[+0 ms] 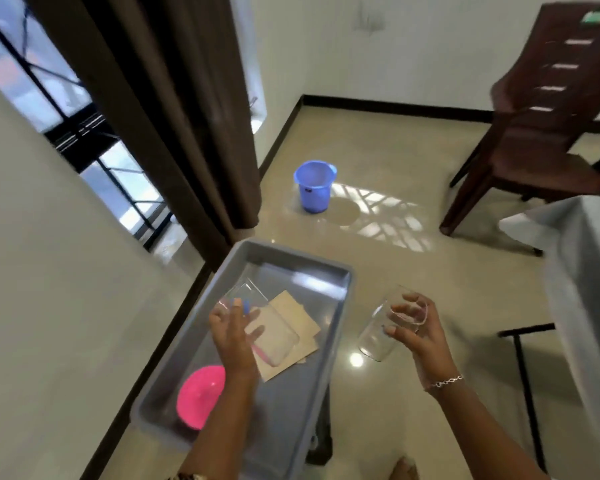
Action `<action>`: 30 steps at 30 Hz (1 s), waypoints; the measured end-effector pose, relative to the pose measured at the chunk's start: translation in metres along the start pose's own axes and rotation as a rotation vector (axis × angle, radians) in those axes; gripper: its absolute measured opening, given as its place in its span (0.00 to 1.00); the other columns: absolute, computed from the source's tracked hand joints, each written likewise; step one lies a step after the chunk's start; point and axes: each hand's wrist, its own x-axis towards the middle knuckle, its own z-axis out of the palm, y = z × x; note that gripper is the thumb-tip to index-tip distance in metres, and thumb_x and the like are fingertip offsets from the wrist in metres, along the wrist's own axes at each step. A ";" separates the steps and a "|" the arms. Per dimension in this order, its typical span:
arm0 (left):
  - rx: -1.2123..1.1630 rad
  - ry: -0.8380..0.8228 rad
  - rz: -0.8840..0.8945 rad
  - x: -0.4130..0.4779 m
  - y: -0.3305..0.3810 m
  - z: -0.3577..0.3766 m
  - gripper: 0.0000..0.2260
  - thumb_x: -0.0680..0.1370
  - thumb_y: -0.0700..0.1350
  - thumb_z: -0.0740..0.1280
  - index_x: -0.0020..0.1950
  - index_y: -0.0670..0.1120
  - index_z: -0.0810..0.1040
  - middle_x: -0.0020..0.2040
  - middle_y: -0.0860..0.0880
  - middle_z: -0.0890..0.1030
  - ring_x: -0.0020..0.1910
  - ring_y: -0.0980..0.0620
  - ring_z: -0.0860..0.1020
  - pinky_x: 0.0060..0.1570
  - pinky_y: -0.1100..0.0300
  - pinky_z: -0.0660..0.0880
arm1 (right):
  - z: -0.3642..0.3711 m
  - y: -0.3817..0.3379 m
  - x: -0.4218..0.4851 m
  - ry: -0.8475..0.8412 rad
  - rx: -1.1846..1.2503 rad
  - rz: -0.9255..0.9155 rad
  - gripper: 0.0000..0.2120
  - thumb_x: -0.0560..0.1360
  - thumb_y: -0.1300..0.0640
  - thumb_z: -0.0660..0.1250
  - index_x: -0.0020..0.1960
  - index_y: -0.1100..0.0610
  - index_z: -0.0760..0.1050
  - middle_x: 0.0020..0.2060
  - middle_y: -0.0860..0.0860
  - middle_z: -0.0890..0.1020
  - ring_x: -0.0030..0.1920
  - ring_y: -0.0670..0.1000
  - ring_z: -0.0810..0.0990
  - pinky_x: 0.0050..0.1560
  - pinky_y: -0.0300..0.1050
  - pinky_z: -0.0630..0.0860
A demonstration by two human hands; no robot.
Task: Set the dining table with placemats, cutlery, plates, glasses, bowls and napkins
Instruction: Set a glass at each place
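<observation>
Head view. My right hand (419, 327) curls thumb and fingers round a tilted glass (378, 337), held near 1 end over the bare floor (412, 271), between the grey tub (291, 261) and the cloth-covered bench (589, 271). My left hand (231, 337) hangs over the tub with fingers spread at a second glass (244, 294); blur keeps me from telling whether it grips or only touches.

Risks, as I judge them: the tilted glass is smooth, so a slack grip would drop it on hard tile; lifting the second glass in haste could knock the third glass (279, 341), which lies on the napkins (293, 308); carrying 2 glasses at once leaves no free hand.

Count: 3 glasses (1 held, 2 in the tub); 1 pink bowl (199, 396); at least 2 napkins; 1 tub; 1 blue bucket (314, 185); 1 chair (534, 133); I see no plates or cutlery.
</observation>
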 end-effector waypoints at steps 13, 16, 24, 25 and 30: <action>-0.238 -0.520 -0.599 -0.106 -0.016 0.266 0.07 0.76 0.51 0.64 0.44 0.48 0.75 0.39 0.47 0.78 0.41 0.49 0.76 0.46 0.54 0.72 | -0.198 -0.102 0.050 0.331 0.158 -0.204 0.25 0.59 0.48 0.69 0.54 0.47 0.68 0.43 0.51 0.78 0.44 0.50 0.80 0.43 0.48 0.78; -0.177 -0.564 -0.518 -0.104 -0.025 0.313 0.03 0.76 0.46 0.66 0.43 0.48 0.75 0.40 0.48 0.76 0.40 0.50 0.76 0.42 0.55 0.73 | -0.228 -0.113 0.063 0.450 0.215 -0.239 0.27 0.56 0.44 0.68 0.54 0.48 0.68 0.44 0.51 0.79 0.44 0.50 0.79 0.41 0.46 0.76; -0.009 -0.737 -0.277 -0.066 -0.053 0.441 0.16 0.71 0.41 0.71 0.56 0.47 0.72 0.46 0.48 0.78 0.44 0.50 0.78 0.41 0.56 0.73 | -0.295 -0.130 0.162 0.591 0.120 -0.278 0.17 0.65 0.50 0.67 0.52 0.48 0.67 0.42 0.46 0.76 0.43 0.47 0.78 0.45 0.45 0.76; 0.001 -0.754 -0.256 -0.056 -0.054 0.461 0.17 0.70 0.40 0.72 0.56 0.47 0.71 0.47 0.49 0.78 0.45 0.50 0.78 0.42 0.56 0.73 | -0.301 -0.133 0.182 0.600 0.107 -0.276 0.16 0.68 0.53 0.67 0.54 0.50 0.67 0.41 0.46 0.76 0.42 0.47 0.79 0.47 0.45 0.76; 0.109 -0.875 -0.169 0.001 -0.043 0.561 0.21 0.64 0.43 0.74 0.53 0.51 0.72 0.49 0.50 0.77 0.50 0.49 0.76 0.47 0.55 0.72 | -0.331 -0.154 0.283 0.670 0.001 -0.293 0.28 0.60 0.43 0.69 0.55 0.53 0.68 0.40 0.50 0.78 0.41 0.46 0.81 0.46 0.44 0.79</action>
